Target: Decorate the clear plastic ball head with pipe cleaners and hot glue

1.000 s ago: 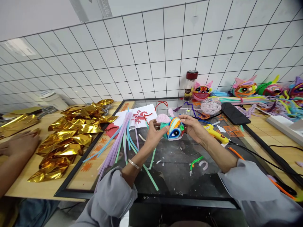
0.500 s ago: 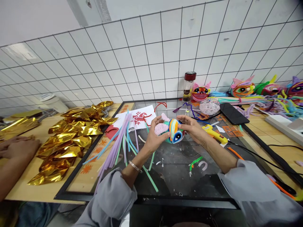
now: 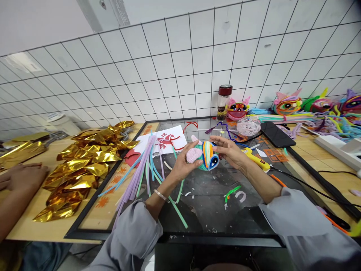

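A colourful pipe-cleaner animal head [image 3: 208, 154] with pink ears, orange and yellow stripes and a blue-rimmed eye is up between my hands, its eye side turned right. My left hand [image 3: 184, 162] grips it at the ear end, thumb in front and fingers behind. At its right side, my right hand [image 3: 229, 151] has curved fingers at the top edge and the thumb against the stripes; the other fingertips are partly hidden. A yellow glue gun [image 3: 256, 160] lies right of my right hand. Pastel pipe cleaners [image 3: 141, 165] spread left of my left hand.
Gold foil [image 3: 81, 169] lies left, beside another person's hand [image 3: 25, 177]. A lidded bottle [image 3: 224, 103] and finished animal heads [image 3: 287, 102] stand along the wall. A phone [image 3: 278, 134] and white power strip [image 3: 340, 150] are right. Green and lilac scraps [image 3: 233, 192] lie in front.
The animal head has turned slightly, showing more of its pink ear. My right thumb has drawn back from across the stripes toward the right edge.
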{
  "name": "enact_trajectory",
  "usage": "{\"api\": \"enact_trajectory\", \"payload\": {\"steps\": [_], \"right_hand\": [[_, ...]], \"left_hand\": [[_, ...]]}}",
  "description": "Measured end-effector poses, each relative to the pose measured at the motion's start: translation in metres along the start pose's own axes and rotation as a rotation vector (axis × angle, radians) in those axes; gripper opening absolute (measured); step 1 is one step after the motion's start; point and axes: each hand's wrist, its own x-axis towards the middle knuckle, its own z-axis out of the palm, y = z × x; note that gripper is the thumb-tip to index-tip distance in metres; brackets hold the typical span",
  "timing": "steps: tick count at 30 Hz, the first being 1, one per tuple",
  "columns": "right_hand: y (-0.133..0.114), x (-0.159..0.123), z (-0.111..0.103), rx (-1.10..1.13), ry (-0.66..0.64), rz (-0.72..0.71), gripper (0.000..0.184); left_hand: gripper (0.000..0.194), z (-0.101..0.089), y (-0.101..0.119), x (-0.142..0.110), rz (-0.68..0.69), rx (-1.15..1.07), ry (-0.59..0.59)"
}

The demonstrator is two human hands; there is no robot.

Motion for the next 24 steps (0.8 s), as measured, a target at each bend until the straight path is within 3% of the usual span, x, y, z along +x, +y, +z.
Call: {"api": "enact_trajectory", "payload": {"steps": [5,11,15,24], "right_hand": [[0.002,0.003,-0.003,0.017,-0.025,-0.008,0.051],[0.001,0.001,-0.002,-0.02,-0.06,-0.047,0.048],[-0.001,-0.001,-0.002,-0.041,-0.081,-0.032,0.049],[0.002,0.0,-0.003,-0.021,-0.13,-0.068,0.05]], "left_hand": [[0.074,0.005,0.006,0.001,-0.027,0.055,-0.094],[0.076,0.005,0.015,0.002,0.086,0.097,-0.167],[0.072,0.001,0.012,0.005,0.165,0.178,-0.222],[0.082,-0.002,0.009,0.013,0.259,0.34,-0.316]]}}
